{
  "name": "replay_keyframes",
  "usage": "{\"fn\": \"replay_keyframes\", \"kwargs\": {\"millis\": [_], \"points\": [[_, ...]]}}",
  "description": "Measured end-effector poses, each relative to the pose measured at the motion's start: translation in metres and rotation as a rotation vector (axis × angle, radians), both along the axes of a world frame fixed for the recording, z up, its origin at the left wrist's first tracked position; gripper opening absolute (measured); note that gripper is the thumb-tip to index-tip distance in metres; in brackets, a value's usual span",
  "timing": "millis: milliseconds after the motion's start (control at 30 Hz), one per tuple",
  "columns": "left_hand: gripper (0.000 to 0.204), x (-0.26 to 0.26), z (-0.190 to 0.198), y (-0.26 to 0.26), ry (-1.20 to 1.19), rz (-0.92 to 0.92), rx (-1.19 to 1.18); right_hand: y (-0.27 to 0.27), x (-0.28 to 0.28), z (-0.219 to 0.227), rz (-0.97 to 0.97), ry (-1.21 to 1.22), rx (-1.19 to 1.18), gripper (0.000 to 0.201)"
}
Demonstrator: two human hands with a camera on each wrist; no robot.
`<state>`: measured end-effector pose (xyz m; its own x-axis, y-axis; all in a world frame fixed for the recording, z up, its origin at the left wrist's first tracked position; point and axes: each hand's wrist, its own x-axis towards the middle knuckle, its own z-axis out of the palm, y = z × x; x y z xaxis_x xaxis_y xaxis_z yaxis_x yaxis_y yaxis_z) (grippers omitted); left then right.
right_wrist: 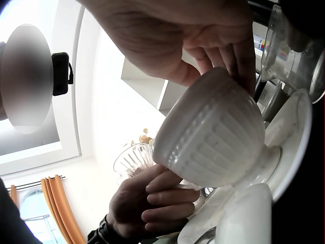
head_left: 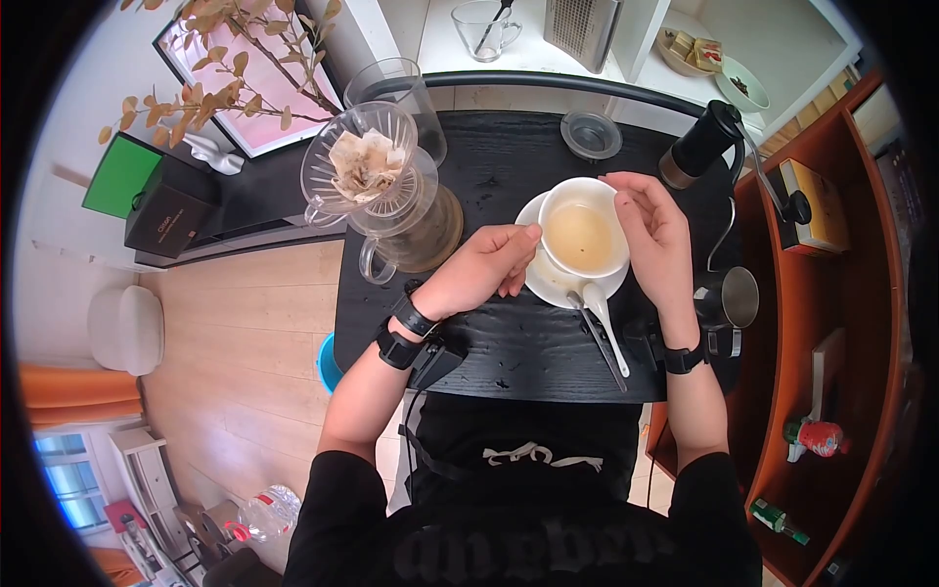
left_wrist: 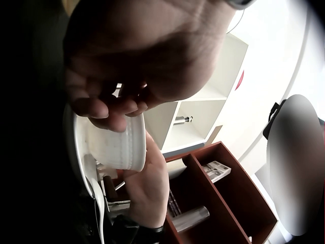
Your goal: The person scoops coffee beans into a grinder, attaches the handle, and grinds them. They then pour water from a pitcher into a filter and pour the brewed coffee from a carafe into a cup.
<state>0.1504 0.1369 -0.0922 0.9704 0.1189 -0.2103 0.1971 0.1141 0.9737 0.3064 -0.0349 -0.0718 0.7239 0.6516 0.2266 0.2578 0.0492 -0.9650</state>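
A white cup (head_left: 584,230) of pale brown liquid stands on a white saucer (head_left: 540,284). My left hand (head_left: 484,262) pinches the cup's left side, where the right wrist view shows a bit of handle (right_wrist: 189,186) at the fingers. On the other side my right hand (head_left: 657,230) curves round the cup, thumb at the rim and fingers against the outer wall. In the right wrist view the ribbed cup sits tilted across the picture. A white spoon (head_left: 608,328) and a metal spoon (head_left: 599,342) lean on the saucer's near edge, handles toward me.
Left of the cup stands a glass carafe (head_left: 430,235) topped by a dripper with a used paper filter (head_left: 366,166). A glass lid (head_left: 591,135) and a black hand grinder (head_left: 699,142) lie beyond. At right are a metal pitcher (head_left: 729,296) and a brown shelf (head_left: 831,342).
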Motion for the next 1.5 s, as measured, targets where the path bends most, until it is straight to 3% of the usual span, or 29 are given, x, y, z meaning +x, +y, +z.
{"fn": "replay_keyframes", "kwargs": {"millis": [500,700,1500], "points": [[0.037,-0.0028,-0.0034,0.0044,-0.081,-0.065,0.009,0.0007,-0.0025,0.0015,0.014,0.012,-0.013,0.023],[0.037,-0.0023,0.0009,-0.0019,-0.07,-0.022,0.25,0.0006,-0.0015,0.0007,0.013,0.009,-0.015,0.023],[0.036,-0.0014,-0.004,-0.0002,-0.098,-0.047,0.191,0.0003,-0.0023,0.0018,-0.005,-0.006,-0.029,0.028]]}}
